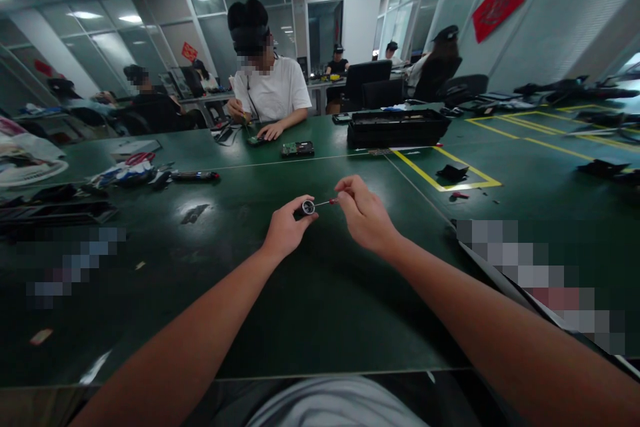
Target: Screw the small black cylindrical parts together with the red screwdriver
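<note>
Desk: green, and we see yellow tape on it
Far side: long black box, circuit board to its left
Taped outline: small black piece inside
Left: dark rod near heaped items

Between the left fingers and right fingers, a thin tool barred the gap; nearer in, there was room to pass low over the bench between the forearms. Ahead, a circuit board and a long black box stood in the way; leftward lay a dark pen-like rod, rightward a small black piece.
</note>
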{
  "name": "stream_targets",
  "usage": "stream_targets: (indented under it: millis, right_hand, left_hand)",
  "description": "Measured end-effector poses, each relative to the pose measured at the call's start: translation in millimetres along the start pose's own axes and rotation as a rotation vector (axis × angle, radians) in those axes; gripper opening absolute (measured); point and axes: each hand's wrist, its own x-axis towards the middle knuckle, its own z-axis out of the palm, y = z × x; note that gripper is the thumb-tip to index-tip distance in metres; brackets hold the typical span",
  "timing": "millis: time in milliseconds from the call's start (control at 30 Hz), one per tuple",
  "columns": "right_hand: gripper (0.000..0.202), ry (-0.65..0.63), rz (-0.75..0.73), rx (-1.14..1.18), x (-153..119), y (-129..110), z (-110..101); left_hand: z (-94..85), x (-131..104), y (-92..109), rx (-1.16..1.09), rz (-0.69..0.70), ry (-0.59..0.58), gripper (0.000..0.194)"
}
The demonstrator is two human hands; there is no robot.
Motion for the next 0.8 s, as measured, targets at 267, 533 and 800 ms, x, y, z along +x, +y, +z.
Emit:
stream_targets:
  millis: [267, 533, 800]
  right_hand:
    - [0.029, 0.192, 0.251, 0.413, 7.1, 17.9, 12.8]
    - [0.026, 0.374, 0.293, 0.435, 10.5, 26.6, 8.6]
    - [0.025, 0.278, 0.193, 0.252, 6.4, 16.4, 3.1]
  left_hand:
    - [-2.3, 0.3, 8.6, 0.195, 0.123, -0.062, 0.036]
    - [-1.6, 4.4, 2.1, 0.347, 0.079, -0.157, 0.033]
    - [-0.8, 2.4, 5.5, 0.306, 0.042, -0.180, 0.029]
